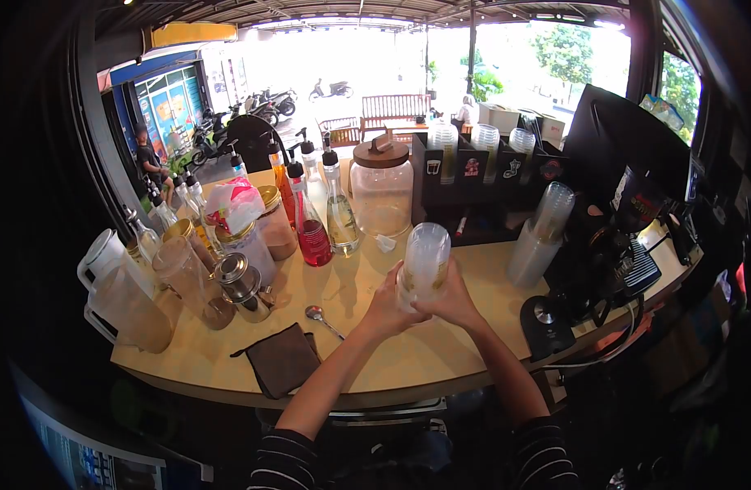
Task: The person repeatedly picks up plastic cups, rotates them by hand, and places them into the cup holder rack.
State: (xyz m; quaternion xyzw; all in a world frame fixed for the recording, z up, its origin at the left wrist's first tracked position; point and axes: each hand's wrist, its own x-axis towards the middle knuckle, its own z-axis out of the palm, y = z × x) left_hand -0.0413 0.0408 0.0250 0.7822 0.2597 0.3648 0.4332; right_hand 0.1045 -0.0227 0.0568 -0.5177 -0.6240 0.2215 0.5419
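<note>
Both hands hold a stack of clear plastic cups above the middle of the counter. My left hand is wrapped round its left side near the lower end. On the other side my right hand grips the same stack, its fingers partly hidden behind the plastic. The stack leans a little, with yellowish print showing through. A long-handled spoon lies on the counter left of my hands, beside a folded brown cloth. Behind the stack stands a large glass jar with a wooden lid.
Syrup bottles with pumps, canisters and plastic pitchers crowd the left of the wooden counter. A black cup organizer stands at the back. More stacked cups, a black monitor and a dark machine stand right.
</note>
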